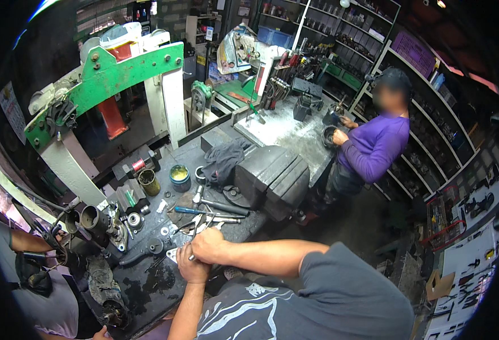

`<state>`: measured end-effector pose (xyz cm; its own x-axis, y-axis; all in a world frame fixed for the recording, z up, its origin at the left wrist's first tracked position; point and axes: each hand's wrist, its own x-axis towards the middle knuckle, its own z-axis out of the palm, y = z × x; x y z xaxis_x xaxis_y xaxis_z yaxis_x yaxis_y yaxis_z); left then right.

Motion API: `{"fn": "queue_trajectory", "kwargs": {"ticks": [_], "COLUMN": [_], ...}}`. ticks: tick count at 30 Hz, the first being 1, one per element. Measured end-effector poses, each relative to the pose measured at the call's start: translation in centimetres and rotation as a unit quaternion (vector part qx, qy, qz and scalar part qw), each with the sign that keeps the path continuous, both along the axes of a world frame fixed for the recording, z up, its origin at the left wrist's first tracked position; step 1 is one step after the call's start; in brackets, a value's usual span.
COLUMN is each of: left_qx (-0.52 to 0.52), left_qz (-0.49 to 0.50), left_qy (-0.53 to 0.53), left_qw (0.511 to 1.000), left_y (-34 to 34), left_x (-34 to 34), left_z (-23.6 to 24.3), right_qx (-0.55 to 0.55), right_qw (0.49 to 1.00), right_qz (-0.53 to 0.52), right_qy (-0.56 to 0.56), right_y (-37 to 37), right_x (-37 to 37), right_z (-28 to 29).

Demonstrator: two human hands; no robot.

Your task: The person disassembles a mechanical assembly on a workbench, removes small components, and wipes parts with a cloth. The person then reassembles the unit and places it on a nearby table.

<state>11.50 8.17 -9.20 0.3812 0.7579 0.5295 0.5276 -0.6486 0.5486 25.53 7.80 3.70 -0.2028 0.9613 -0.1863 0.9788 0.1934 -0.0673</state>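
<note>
My right hand (209, 246) is closed in a fist at the bench's near edge, pressed against my left hand (190, 267). Between them the end of a short metal rod (191, 257) pokes out; the rest of it is covered by my fingers. My left hand is closed as well, and what lies inside it is hidden. A light metal plate with holes (172, 254) shows beside its fingers. Just beyond my hands lie a hammer (198, 194) and a blue-handled tool (186, 210).
A large black bench vise (272, 175) stands right of the tools, near a dark rag (224, 161). Beyond them are an open grease tub (179, 177) and a green press frame (119, 76). A co-worker in purple (377, 144) handles a part; another person (40, 294) stands left.
</note>
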Motion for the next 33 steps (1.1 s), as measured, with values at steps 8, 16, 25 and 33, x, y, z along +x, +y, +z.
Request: {"fn": "queue_trajectory", "kwargs": {"ticks": [8, 16, 25, 33], "left_qx": [-0.018, -0.039, -0.019, -0.078], "left_qz": [-0.046, -0.047, -0.024, -0.001], "left_qy": [-0.02, -0.002, 0.009, 0.063], "left_qw": [0.999, 0.998, 0.999, 0.995], "left_y": [0.6, 0.5, 0.5, -0.3], "left_x": [-0.7, -0.6, -0.3, -0.6], "left_z": [1.1, 2.0, 2.2, 1.5], "right_qx": [-0.012, 0.029, 0.03, 0.081], "right_qw": [0.964, 0.913, 0.864, 0.881], "right_qz": [0.238, 0.382, 0.489, 0.458], "right_qy": [-0.113, -0.14, -0.12, 0.089], "right_y": [0.9, 2.5, 3.5, 4.3], "right_x": [2.2, 3.1, 4.2, 5.5], "right_z": [1.0, 1.2, 0.1, -3.0]}}
